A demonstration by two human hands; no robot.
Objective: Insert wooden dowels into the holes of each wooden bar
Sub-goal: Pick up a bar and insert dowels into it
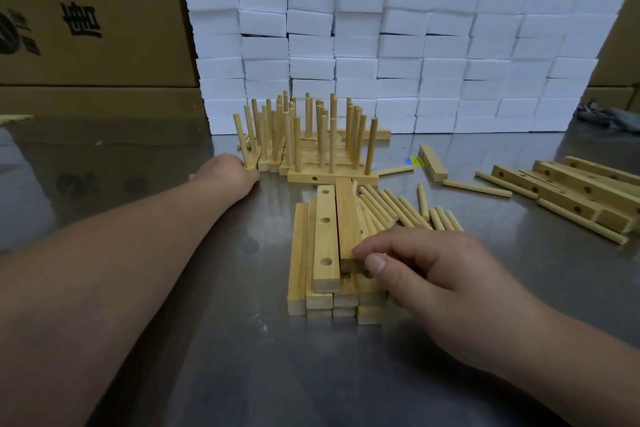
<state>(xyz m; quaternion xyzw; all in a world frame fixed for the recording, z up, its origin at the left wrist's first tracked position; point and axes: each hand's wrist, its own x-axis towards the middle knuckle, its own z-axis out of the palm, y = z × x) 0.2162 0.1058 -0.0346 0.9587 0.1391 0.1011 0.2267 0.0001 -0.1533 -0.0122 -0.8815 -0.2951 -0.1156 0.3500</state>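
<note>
Behind the stack of bare bars (322,298), a wall of white foam blocks (398,45) and cardboard boxes (86,10) close off the far side of the steel worktop (138,156). Just beyond the stack stand the finished bars (332,178), their dowels upright. Well to the right of the stack lie more drilled bars (571,194). Touching its right side, the loose dowels (391,204) fan out flat.

On the stack lies the top bar (348,215), running lengthwise away from the person. It looks light, stiff and smooth, unlikely to bend. Taken at one end it will probably droop, so a hold nearer the middle, across the long sides, should carry it steadier.

The right hand (426,267) reaches in from the right of the stack, palm down, its grip pinching the top bar's near end between thumb and fingertips. The left hand (227,173), forearm stretched out left of the stack, rests against the finished bars. Whether its grip holds anything cannot be told.
</note>
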